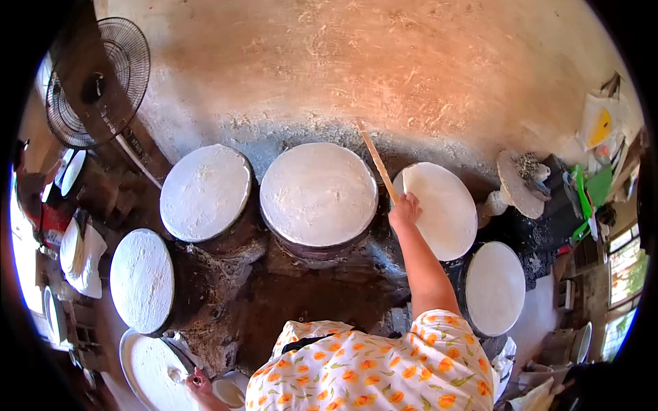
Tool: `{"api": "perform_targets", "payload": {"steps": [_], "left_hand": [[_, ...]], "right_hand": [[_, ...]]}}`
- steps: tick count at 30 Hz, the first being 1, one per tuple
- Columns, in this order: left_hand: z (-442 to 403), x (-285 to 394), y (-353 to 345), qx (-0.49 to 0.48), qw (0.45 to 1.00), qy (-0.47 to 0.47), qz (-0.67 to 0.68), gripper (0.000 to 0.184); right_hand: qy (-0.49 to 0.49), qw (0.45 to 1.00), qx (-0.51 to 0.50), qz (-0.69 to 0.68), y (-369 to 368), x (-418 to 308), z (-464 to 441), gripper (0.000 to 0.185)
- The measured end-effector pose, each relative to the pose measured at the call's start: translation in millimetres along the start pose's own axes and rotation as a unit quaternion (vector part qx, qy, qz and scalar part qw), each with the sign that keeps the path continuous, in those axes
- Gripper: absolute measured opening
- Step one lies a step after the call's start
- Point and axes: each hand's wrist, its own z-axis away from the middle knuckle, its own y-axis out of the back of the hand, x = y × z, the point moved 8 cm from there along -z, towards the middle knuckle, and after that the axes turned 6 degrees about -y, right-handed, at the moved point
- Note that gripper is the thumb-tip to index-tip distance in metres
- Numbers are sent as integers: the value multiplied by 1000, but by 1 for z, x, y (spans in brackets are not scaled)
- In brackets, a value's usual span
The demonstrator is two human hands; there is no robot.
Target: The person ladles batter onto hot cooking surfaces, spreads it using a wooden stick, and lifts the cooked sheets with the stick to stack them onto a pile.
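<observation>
My right hand [406, 209] is closed round a long flat wooden stick [375, 159], which slants up and left toward the wall. Beneath that hand lies a round white-coated top [442, 216]. At the lower left, my left hand [199, 385] is closed beside a large round tray of white material [147, 366]; a small pale scoop-like thing [177, 375] shows at its fingers. A pale bowl [229, 389] sits just right of that hand. Other white round tops stand in an arc: the centre one [319, 194], the left one [205, 193], the far left one [142, 281] and the right one [495, 289].
A standing fan [98, 83] is at the upper left. The wall [329, 61] rises behind the round tops. At the right are a round, pale disc [519, 185], a green plastic thing [598, 188] and a hanging bag [598, 122]. A white cloth [89, 264] hangs at the left.
</observation>
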Motion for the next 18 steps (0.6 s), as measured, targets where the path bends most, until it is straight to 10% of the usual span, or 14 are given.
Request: {"api": "perform_targets", "payload": {"steps": [2,11,18], "left_hand": [[-52,3,21,17,996,-74,-56,18],[77,-203,-143,-110,937,156,-292,17],[98,-355,-233,-432,700,209,-529,10]], "right_hand": [[17,998,44,-31,10,8,0,39],[39,925,301,-228,155,153,41,52],[-172,812,423,-362,266,374,225,55]]}}
